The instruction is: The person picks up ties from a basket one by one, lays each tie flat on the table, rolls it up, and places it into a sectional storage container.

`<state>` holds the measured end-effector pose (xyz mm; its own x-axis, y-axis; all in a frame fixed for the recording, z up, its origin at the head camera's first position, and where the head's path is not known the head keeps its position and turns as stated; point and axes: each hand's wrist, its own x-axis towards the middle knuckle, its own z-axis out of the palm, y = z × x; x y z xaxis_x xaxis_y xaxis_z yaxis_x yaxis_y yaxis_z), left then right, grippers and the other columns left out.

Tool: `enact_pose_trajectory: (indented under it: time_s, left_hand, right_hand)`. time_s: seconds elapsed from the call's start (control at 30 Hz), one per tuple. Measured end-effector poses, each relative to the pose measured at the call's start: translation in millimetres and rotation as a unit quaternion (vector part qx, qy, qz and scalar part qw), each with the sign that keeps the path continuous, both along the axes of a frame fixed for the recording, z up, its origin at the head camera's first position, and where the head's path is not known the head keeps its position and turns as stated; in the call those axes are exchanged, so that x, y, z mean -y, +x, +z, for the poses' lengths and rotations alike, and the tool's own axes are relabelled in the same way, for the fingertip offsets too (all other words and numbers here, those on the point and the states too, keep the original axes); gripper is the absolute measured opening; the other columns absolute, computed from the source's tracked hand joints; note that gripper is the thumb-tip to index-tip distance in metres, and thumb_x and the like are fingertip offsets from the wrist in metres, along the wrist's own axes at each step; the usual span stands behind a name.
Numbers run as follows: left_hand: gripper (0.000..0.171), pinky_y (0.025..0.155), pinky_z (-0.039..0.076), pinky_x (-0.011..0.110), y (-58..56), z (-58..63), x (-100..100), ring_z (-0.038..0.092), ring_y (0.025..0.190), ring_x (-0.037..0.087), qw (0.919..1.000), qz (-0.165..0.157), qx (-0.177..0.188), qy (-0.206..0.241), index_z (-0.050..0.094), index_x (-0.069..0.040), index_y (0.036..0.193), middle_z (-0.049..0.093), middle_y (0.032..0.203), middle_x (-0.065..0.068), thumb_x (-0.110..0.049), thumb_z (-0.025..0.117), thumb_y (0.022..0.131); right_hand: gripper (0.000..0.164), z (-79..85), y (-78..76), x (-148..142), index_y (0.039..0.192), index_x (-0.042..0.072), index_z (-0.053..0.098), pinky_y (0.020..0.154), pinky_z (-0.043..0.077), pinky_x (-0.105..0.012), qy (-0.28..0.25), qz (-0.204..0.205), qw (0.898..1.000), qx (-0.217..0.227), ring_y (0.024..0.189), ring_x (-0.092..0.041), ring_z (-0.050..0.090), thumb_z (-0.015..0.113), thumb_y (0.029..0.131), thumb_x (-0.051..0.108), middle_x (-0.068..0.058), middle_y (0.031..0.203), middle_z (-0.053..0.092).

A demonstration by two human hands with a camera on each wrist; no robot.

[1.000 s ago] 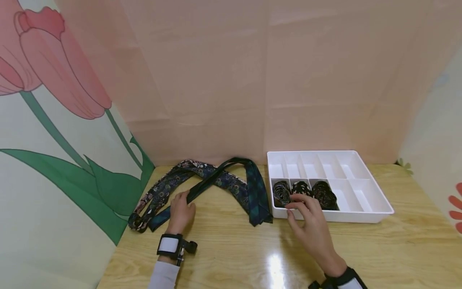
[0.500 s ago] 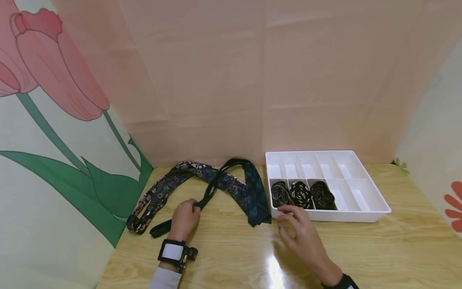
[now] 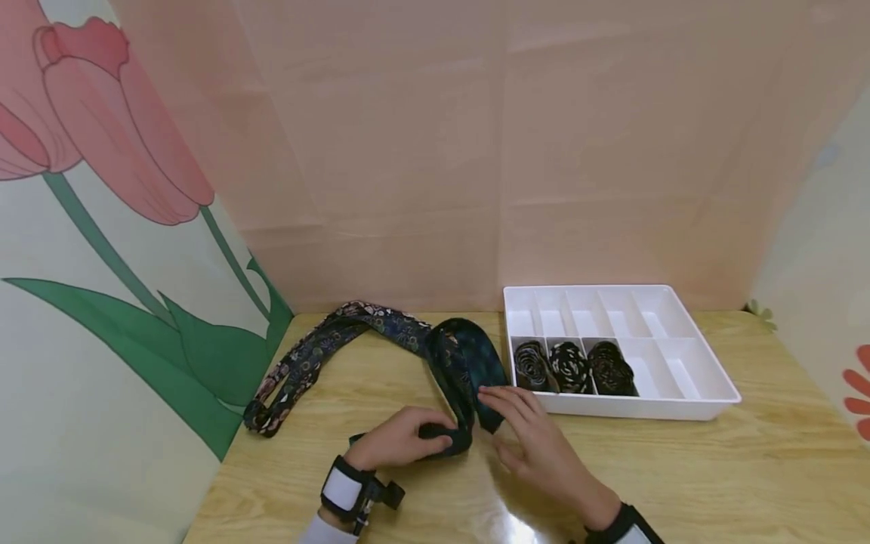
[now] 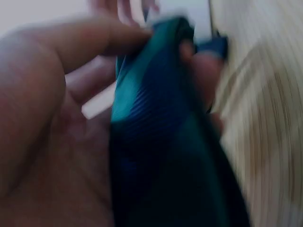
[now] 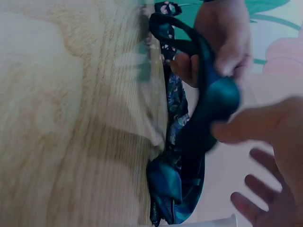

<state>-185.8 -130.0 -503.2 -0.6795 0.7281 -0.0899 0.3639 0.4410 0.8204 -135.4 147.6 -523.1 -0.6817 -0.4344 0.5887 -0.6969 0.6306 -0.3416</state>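
A dark green and blue necktie (image 3: 485,355) rises in a loop from the table in the head view. My left hand (image 3: 402,438) pinches it between thumb and fingers; the left wrist view shows the folded band (image 4: 156,118) running past the palm. My right hand (image 3: 540,446) is at the tie's right side, fingers spread and fingertips at its edge. In the right wrist view its thumb (image 5: 251,125) overlaps the green tie (image 5: 201,123). A floral necktie (image 3: 309,351) lies folded to the left, partly behind the green one.
A white divided tray (image 3: 714,391) stands at the right, with rolled neckties (image 3: 569,368) in three front compartments. Its other compartments show bare white floors. A pinkish backdrop (image 3: 408,189) closes off the table's (image 3: 680,468) back, and printed panels stand at both sides.
My left hand has moved right, gathering the green tie off the table into a loop. My right hand has come away from the tray, leftward to the tie.
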Motion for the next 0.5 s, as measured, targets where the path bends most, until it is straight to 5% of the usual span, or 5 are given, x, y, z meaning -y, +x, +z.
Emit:
enact_pose_trajectory:
  time_s: [0.13, 0.33, 0.5]
  left_hand:
    - [0.024, 0.093, 0.054, 0.019, 7.6, 5.2, -11, 0.064, 0.106, -0.002, 0.9969, -0.067, 0.032, 0.028, 0.075, -0.011, 0.127, 0.075, 0.127, 0.005, -0.017, 0.063, 0.107]
    - [0.023, 0.081, 0.050, 0.017, 11.3, 8.3, -9, 0.060, 0.090, -0.003, 0.9937, -0.062, 0.067, 0.065, 0.077, -0.010, 0.123, 0.076, 0.119, 0.008, -0.015, 0.062, 0.106]
    - [0.018, 0.077, 0.047, 0.018, 6.8, 6.7, 4, 0.057, 0.083, 0.002, 0.9940, -0.026, 0.066, 0.083, 0.079, -0.014, 0.115, 0.074, 0.108, 0.000, -0.015, 0.064, 0.104]
  right_hand:
    - [0.095, -3.2, -0.8, 5, 0.154, 0.018, 0.056, 0.107, 0.049, -0.063, 0.055, 0.050, 0.997, 0.011, 0.148, -0.035, 0.045, 0.092, 0.066, 0.005, 0.001, 0.157, 0.057]
    - [0.043, -11.5, 0.2, 4, 0.107, 0.021, 0.076, 0.096, 0.051, -0.043, 0.075, 0.037, 0.996, -0.014, 0.118, -0.021, 0.055, 0.091, 0.067, 0.017, 0.011, 0.111, 0.067]
    - [0.039, -11.8, 2.6, -4, 0.094, 0.023, 0.073, 0.117, 0.038, -0.046, 0.068, 0.053, 0.996, 0.008, 0.131, -0.030, 0.059, 0.099, 0.067, 0.035, 0.007, 0.116, 0.075]
